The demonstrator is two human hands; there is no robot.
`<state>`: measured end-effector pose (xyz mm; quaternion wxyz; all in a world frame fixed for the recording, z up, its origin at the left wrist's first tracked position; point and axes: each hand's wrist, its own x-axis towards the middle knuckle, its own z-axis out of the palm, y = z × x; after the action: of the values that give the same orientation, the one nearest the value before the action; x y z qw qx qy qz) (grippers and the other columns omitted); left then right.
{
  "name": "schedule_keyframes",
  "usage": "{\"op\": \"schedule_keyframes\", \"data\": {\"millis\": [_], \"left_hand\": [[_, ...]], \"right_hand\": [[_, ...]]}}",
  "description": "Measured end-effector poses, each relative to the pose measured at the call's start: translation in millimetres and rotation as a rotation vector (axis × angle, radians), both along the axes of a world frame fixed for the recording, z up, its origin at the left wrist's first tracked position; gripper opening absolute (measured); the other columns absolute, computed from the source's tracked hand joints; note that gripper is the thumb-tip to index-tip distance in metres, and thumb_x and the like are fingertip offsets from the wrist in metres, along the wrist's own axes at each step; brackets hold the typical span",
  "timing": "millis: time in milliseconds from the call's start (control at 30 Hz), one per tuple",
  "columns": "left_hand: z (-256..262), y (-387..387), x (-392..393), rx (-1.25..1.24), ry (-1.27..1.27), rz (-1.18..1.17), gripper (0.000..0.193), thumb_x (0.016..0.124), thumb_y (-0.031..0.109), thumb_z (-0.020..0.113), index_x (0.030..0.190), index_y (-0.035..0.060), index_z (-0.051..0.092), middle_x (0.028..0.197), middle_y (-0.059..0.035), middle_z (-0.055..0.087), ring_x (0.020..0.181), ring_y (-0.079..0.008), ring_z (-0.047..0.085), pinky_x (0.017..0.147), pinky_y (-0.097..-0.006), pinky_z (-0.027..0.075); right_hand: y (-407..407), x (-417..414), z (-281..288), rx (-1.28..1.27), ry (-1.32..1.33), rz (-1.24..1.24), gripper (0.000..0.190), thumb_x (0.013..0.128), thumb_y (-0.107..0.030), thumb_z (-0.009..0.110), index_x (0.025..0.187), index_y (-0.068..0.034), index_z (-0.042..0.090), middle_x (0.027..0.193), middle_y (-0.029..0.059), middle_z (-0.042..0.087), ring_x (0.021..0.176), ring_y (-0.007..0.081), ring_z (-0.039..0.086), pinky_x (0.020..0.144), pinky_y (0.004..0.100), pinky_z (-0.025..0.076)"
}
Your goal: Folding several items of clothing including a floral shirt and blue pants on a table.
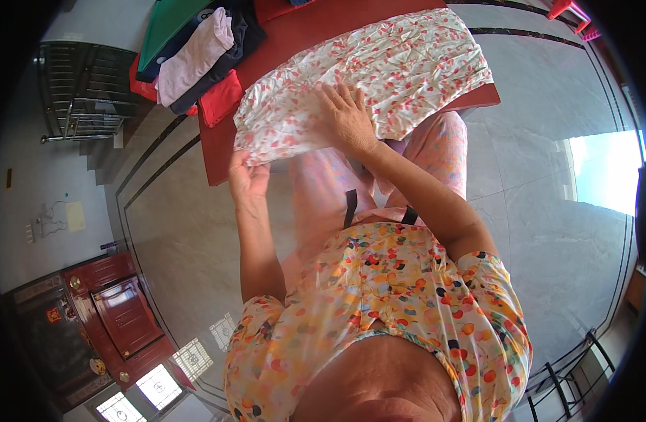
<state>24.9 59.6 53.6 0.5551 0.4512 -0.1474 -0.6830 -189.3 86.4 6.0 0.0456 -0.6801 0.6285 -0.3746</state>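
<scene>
A white cloth (407, 63) with a red and pink petal print is spread, wrinkled, across a red tabletop (312, 31). My left hand (249, 176) pinches its near left corner at the table's front edge, thumb and fingers closed on the hem. On the middle of the cloth, my right hand (349, 118) lies palm down with its fingers slightly apart, holding nothing. The cloth's near edge reaches the table edge above my knees. Whether it is a garment or a plain piece of fabric, I cannot tell.
Left of the cloth are folded clothes: a pale pink piece (196, 58), a dark piece (238, 39) and a red piece (220, 98). A green flat-sided object (170, 31) stands behind them. Red plastic furniture (565, 10) shows at the far right.
</scene>
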Motion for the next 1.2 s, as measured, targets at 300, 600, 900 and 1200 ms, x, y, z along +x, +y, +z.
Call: {"op": "schedule_keyframes", "data": {"millis": [300, 600, 900, 1200], "left_hand": [[20, -2, 36, -0.044, 0.113, 0.093, 0.06, 0.062, 0.005, 0.053, 0.121, 0.0002, 0.045, 0.124, -0.0164, 0.048, 0.117, -0.0317, 0.043, 0.099, -0.0505, 0.032], [87, -34, 26, -0.391, -0.318, 0.194, 0.042, 0.066, 0.002, 0.05, 0.106, -0.01, 0.05, 0.104, -0.0197, 0.057, 0.095, -0.0306, 0.058, 0.084, -0.044, 0.047], [29, -6, -199, -1.228, -1.275, -0.355, 0.022, 0.072, 0.013, 0.063, 0.085, -0.0005, 0.051, 0.074, -0.0138, 0.056, 0.07, -0.0266, 0.055, 0.067, -0.037, 0.044], [21, -13, -168, -0.908, -1.066, -0.461, 0.018, 0.079, 0.017, 0.056, 0.082, 0.0003, 0.062, 0.073, -0.0136, 0.063, 0.068, -0.0189, 0.062, 0.06, -0.0319, 0.047]], "right_hand": [[-11, 6, 1, 0.038, -0.166, 0.184, 0.062, 0.079, -0.041, 0.055, 0.127, -0.005, 0.04, 0.135, 0.016, 0.033, 0.124, 0.0381, 0.031, 0.098, 0.0595, 0.02], [5, 9, -1, 0.187, 0.294, 0.271, 0.064, 0.078, -0.049, 0.051, 0.129, -0.013, 0.04, 0.139, 0.0123, 0.03, 0.13, 0.0376, 0.019, 0.103, 0.0581, 0.009], [11, 10, -32, 0.262, -0.251, 0.301, 0.045, 0.08, -0.035, 0.052, 0.117, -0.009, 0.05, 0.125, 0.016, 0.045, 0.118, 0.028, 0.041, 0.1, 0.0427, 0.029], [15, 6, -36, 0.112, -0.283, 0.39, 0.041, 0.08, -0.033, 0.051, 0.112, -0.008, 0.051, 0.118, 0.0164, 0.049, 0.111, 0.0283, 0.045, 0.095, 0.041, 0.033]]}}
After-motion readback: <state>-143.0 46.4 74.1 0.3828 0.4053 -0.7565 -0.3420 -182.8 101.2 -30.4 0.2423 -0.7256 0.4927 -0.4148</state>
